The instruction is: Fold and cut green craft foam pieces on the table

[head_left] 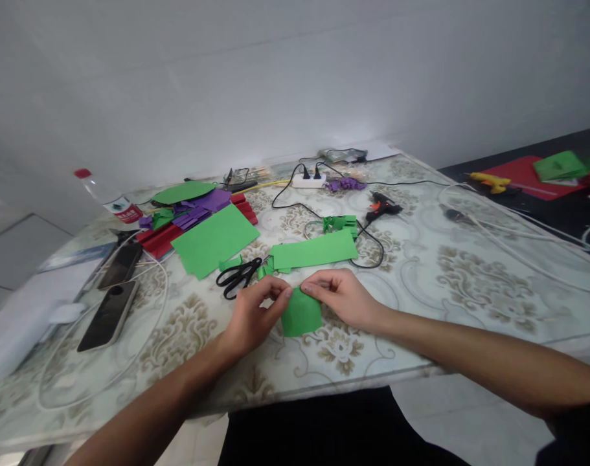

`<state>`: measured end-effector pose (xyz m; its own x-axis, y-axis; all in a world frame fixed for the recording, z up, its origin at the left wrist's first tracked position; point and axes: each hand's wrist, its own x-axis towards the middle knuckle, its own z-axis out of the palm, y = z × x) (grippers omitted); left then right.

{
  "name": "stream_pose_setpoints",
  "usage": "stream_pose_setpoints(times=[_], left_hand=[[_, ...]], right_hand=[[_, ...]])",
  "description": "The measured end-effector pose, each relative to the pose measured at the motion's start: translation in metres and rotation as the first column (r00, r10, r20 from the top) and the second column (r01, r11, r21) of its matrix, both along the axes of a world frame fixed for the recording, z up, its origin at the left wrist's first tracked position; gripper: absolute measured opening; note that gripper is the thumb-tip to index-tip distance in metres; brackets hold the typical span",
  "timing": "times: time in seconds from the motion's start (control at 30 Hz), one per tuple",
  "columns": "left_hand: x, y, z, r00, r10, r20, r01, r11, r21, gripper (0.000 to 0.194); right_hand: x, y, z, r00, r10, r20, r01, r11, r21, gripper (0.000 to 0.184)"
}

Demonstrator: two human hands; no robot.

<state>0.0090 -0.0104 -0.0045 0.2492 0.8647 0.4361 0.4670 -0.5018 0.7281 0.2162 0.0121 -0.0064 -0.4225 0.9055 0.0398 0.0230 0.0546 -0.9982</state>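
Green paper piece (302, 318) is sitting between both hands, near the front edge of the tabletop (411, 285). Left hand (259, 312) and right hand (346, 298) are each pinching its upper edge, grips narrow and close together, probably for fine control there. Lower edge is flaring wider; can't tell if it's touching the tabletop. Black-handled scissors (246, 269) are lying just past the left hand, presumably for quick reach. Green strip (314, 251) is lying just beyond the hands. Glue gun (385, 206) is resting farther back, seemingly within cord range of the power strip (309, 182).
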Motion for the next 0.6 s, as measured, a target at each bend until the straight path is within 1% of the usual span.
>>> stream_pose_setpoints(times=[0.17, 0.3, 0.37, 0.43, 0.53, 0.6], left_hand=[[-0.0004, -0.0004, 0.0024, 0.999, -0.037, -0.018, 0.036, 0.998, -0.057, 0.015], [-0.0003, -0.0015, 0.0021, 0.996, -0.091, -0.02, 0.089, 0.991, -0.096, 0.017], [-0.0004, -0.0017, 0.0011, 0.994, -0.108, -0.017, 0.106, 0.989, -0.101, 0.016], [-0.0006, -0.0014, 0.0003, 0.994, -0.107, -0.019, 0.105, 0.99, -0.097, 0.016], [-0.0011, -0.0008, 0.0008, 0.997, -0.069, -0.015, 0.068, 0.995, -0.076, 0.017], [-0.0013, -0.0006, 0.0019, 0.999, -0.046, -0.006, 0.046, 0.997, -0.061, 0.018]], right_hand=[[0.0006, -0.002, 0.0004, 0.995, -0.037, 0.094, 0.029, 0.997, 0.078, 0.034], [0.0001, -0.0047, 0.0044, 0.995, -0.035, 0.097, 0.021, 0.991, 0.133, 0.032], [-0.0004, -0.0052, 0.005, 0.995, -0.025, 0.092, 0.014, 0.993, 0.121, 0.033], [-0.0009, -0.0047, 0.0044, 0.997, -0.009, 0.076, 0.003, 0.997, 0.079, 0.036], [-0.0015, -0.0028, 0.0028, 0.999, 0.02, 0.046, -0.02, 1.0, -0.002, 0.042], [-0.0016, -0.0018, 0.0023, 0.999, 0.032, 0.036, -0.031, 0.999, -0.029, 0.045]])
